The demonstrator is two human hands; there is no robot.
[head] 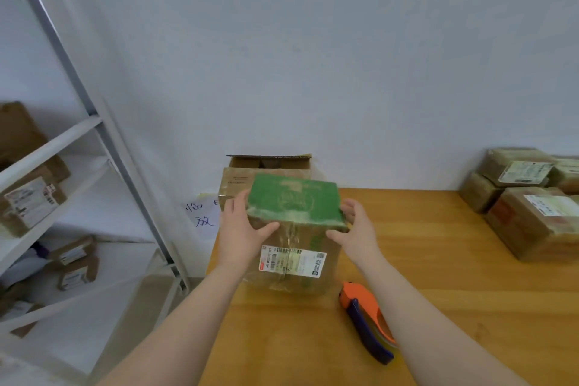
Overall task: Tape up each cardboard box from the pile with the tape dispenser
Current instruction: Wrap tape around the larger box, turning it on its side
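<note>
The green-topped cardboard box is gripped at both sides by the left hand and right hand, far left on the desk — seemingly being positioned. Next, the tape dispenser — untouched, near right — must be picked up.

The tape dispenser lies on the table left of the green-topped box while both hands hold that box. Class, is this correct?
No. In the head view the tape dispenser lies on the table right of the green-topped box; the left hand and right hand hold that box.
</note>
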